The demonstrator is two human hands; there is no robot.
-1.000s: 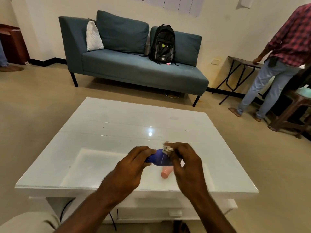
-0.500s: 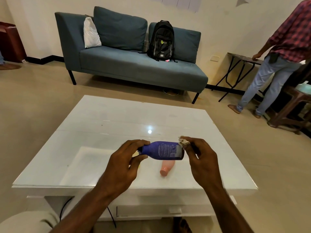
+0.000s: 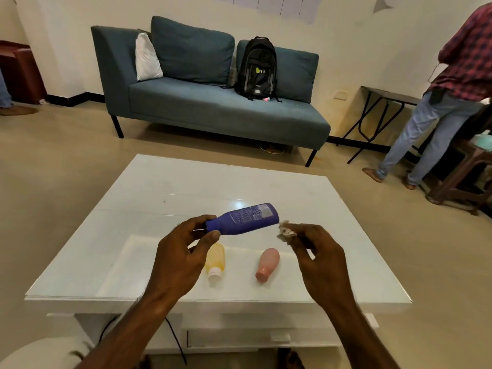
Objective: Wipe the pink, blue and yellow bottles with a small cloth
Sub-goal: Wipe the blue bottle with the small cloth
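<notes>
My left hand (image 3: 181,254) pinches the cap end of the blue bottle (image 3: 247,219), held above the white table (image 3: 106,251) with its base tilted up to the right. My right hand (image 3: 316,251) pinches a small crumpled cloth (image 3: 286,232) just beside the bottle's base, a small gap between them. The yellow bottle (image 3: 216,261) lies on the table under my left hand, cap toward me. The pink bottle (image 3: 268,264) lies to its right, cap toward me.
A blue sofa (image 3: 213,107) with a black backpack (image 3: 256,67) stands beyond the table. A person in a checked shirt (image 3: 452,89) stands at the right by a folding table (image 3: 386,107) and a wooden stool (image 3: 463,171). A black cable (image 3: 174,339) hangs under the table.
My hands have moved apart: the cloth has slid off the blue bottle's base. The bottle is tilted up at its base, and the yellow bottle on the table has come into view.
</notes>
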